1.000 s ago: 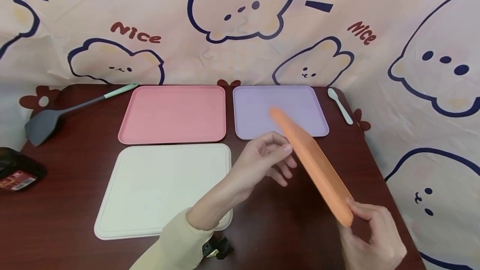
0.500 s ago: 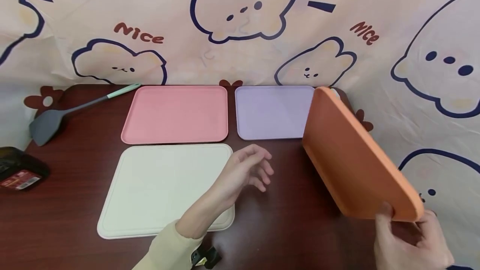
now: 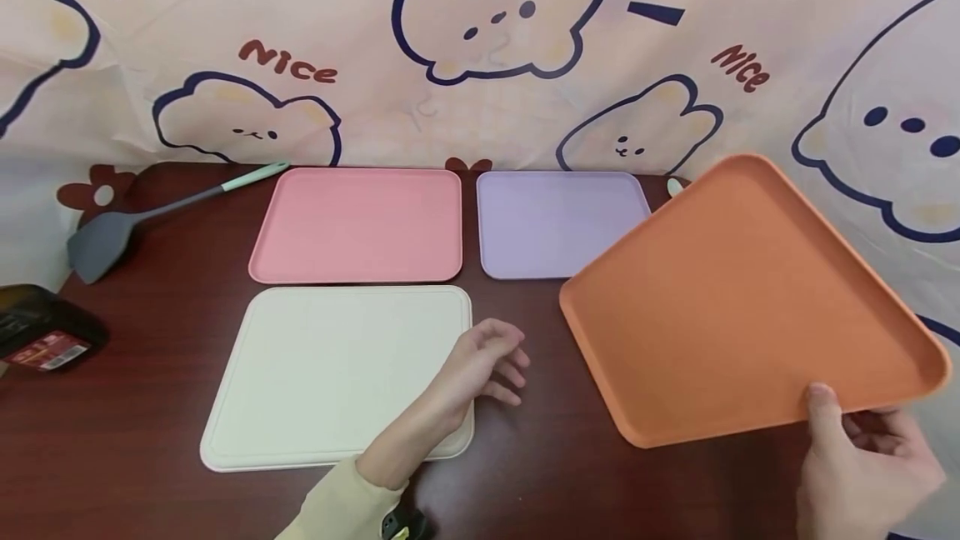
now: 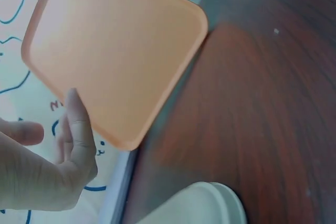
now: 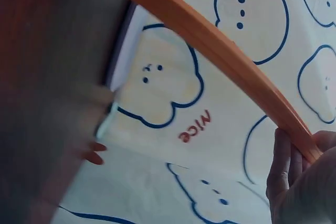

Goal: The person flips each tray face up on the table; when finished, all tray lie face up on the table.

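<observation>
Gripping one tray in your right hand (image 3: 866, 469), you show, in the head view, four flat rounded rectangles: one orange tray (image 3: 750, 307), one pink tray (image 3: 360, 227), one purple tray (image 3: 555, 223), one white board (image 3: 337, 373). Landmark = white board. Orange tray: right of it, tilted, smooth matte, raised rim; can't tell if its low edge touches the table (image 3: 540, 473), which is dark red-brown wood grain. Pink: just behind the board. Purple: behind, to the right. One spatula (image 3: 180, 203), grey blade, mint handle: behind-left. One dark glossy bottle (image 3: 48, 332), red label: left. One pale spoon (image 3: 674, 187), mostly hidden: far behind-right. Your left hand (image 3: 483, 365) hangs at the board's right edge, fingers loosely bent, holding nothing. Printed cloth (image 3: 420, 123), lightly creased, behind all.

Left wrist view: your left fingers overlap the orange tray in sight only; one rounded board corner below.

Right wrist view: orange tray seen edge-on, your right fingers clasping its end; one purple sliver beyond.
</observation>
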`<state>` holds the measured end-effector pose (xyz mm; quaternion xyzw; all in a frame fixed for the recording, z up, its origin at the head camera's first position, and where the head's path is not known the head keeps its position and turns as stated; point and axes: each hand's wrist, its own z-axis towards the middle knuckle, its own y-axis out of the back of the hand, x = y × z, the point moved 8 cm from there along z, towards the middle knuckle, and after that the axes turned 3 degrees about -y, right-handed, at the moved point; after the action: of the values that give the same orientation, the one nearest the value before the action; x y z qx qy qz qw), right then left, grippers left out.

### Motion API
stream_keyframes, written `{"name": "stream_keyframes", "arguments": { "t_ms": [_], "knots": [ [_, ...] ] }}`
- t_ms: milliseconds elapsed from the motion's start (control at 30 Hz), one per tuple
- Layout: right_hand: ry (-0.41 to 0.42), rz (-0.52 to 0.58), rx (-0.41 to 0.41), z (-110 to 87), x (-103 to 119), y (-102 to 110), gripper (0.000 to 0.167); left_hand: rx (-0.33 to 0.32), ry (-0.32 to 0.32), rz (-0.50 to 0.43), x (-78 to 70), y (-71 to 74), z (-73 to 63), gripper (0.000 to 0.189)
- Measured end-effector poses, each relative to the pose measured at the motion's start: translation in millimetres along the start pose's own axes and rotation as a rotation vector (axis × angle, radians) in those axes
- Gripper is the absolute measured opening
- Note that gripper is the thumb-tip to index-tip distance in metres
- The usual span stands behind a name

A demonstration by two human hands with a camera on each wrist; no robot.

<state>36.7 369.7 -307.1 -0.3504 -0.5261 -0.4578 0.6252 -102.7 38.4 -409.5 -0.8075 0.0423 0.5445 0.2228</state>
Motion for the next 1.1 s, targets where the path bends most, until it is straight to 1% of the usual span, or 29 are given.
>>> {"name": "stream_keyframes", "arguments": {
  "t_ms": [67, 100, 167, 200, 267, 333, 400, 433, 500, 567, 633, 667, 733, 767, 833, 900, 967, 1033, 1100],
  "knots": [
    [-0.062, 0.154, 0.031, 4.6, -11, -3, 0.019, -0.002, 0.011, 0.024, 4.2, -0.4, 1.7, 0.027],
    [-0.104, 0.208, 0.047, 6.2, -16, -4, 0.019, -0.006, 0.012, 0.036, 5.5, -0.5, 2.3, 0.029],
    [-0.208, 0.278, 0.087, 8.2, -29, -8, 0.02, -0.017, 0.01, 0.063, 7.6, -0.8, 3.2, 0.032],
    [-0.276, 0.311, 0.099, 8.3, -36, -9, 0.021, -0.021, 0.009, 0.078, 9.0, -1.3, 3.6, 0.035],
    [-0.411, 0.329, 0.11, 6.8, -52, -10, 0.025, -0.02, 0.008, 0.115, 12.1, -3.0, 4.6, 0.042],
    [-0.538, 0.331, 0.123, 3.0, -69, -11, 0.027, -0.001, 0.011, 0.15, 16.2, -6.0, 5.6, 0.047],
    [-0.632, 0.309, 0.157, -1.1, -86, -12, 0.028, 0.025, 0.01, 0.166, 20.4, -9.3, 7.1, 0.048],
    [-0.665, 0.307, 0.191, -3.1, -93, -12, 0.028, 0.033, 0.003, 0.172, 21.6, -10.4, 8.1, 0.048],
    [-0.676, 0.288, 0.291, -5.6, -105, -14, 0.028, 0.043, -0.026, 0.177, 21.8, -11.1, 10.0, 0.043],
    [-0.678, 0.275, 0.396, -7.4, -113, -15, 0.031, 0.038, -0.051, 0.176, 20.7, -9.3, 12.0, 0.037],
    [-0.65, 0.228, 0.509, -8.5, -115, -18, 0.042, 0.028, -0.068, 0.186, 17.8, -6.1, 13.5, 0.035],
    [-0.636, 0.19, 0.557, -8.5, -115, -20, 0.047, 0.028, -0.067, 0.187, 16.8, -4.7, 14.0, 0.034],
    [-0.65, 0.124, 0.629, -8.4, -115, -23, 0.059, 0.038, -0.052, 0.186, 15.1, -2.4, 14.4, 0.035],
    [-0.649, 0.086, 0.642, -6.7, -115, -23, 0.062, 0.044, -0.045, 0.195, 14.3, -1.4, 14.5, 0.036],
    [-0.649, 0.006, 0.631, 0.2, -116, -22, 0.068, 0.061, -0.034, 0.222, 12.9, 0.0, 14.6, 0.037],
    [-0.648, -0.094, 0.582, 9.9, -120, -17, 0.067, 0.075, -0.027, 0.268, 11.6, 1.6, 15.0, 0.037],
    [-0.612, -0.237, 0.558, 20.8, -123, -13, 0.063, 0.076, -0.033, 0.329, 9.5, 4.3, 16.1, 0.037],
    [-0.549, -0.414, 0.611, 28.9, -126, -12, 0.059, 0.07, -0.043, 0.385, 7.0, 7.5, 17.8, 0.034],
    [-0.452, -0.552, 0.704, 34.4, -128, -15, 0.055, 0.064, -0.06, 0.446, 4.3, 10.2, 19.7, 0.029]
  ]
}}
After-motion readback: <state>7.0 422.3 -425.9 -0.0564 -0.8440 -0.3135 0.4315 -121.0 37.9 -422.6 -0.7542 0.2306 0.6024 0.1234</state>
